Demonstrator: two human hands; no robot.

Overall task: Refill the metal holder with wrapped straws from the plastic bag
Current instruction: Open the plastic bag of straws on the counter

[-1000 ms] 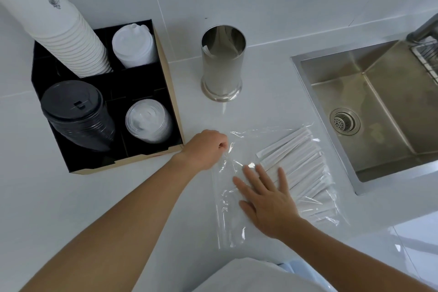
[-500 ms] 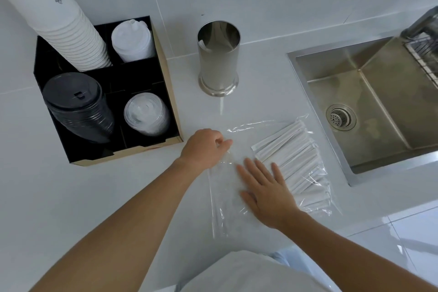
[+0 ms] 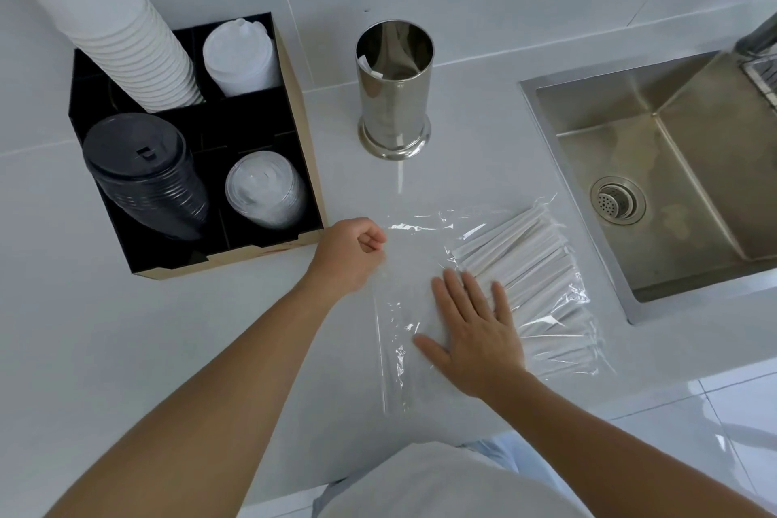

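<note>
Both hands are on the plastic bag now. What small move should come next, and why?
Probably pull the bag's edge open with the left hand, which is closed on the plastic bag. The right hand lies flat on it, the wrapped straws are all inside, and the metal holder looks nearly empty.

The cup stack left of the holder runs out of the top left corner, its print blurred. Right of the holder, the sink is cut by the right edge, and so are the tap and rack there. Inside the holder, a paper scrap or straw end is too small to tell. Below the holder, the right hand covers part of the bag and some straws. The left hand hides its own fingertips at the bag's edge; whether they pinch the film cannot be told.
</note>
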